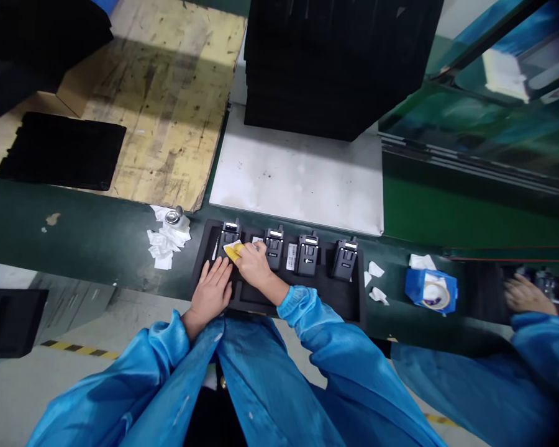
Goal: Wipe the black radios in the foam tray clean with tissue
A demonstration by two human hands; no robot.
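Observation:
My right hand (pixel 256 267) pinches a small white wipe (pixel 233 244) against the leftmost black handheld device (pixel 231 230), which resembles a two-way radio with a stubby antenna. Yellow covers show on some of its fingertips. Flat, with fingers stretched, my left hand (pixel 211 290) rests at the lower end of that device, hiding part of it. The device lies in a black compartmented tray (pixel 361 292). To its right in the tray are a second device (pixel 274 245), a third device (pixel 307 254) and another device (pixel 344 259), with white labels between some of them.
Left of the tray, a metal-topped dispenser bottle (pixel 173 216) stands by crumpled wipes (pixel 164 245). A blue box (pixel 431 290) holds a roll at right. Beyond it is a co-worker's hand (pixel 528 295). Stacked black trays (pixel 340 68) rise behind a white board (pixel 298 174).

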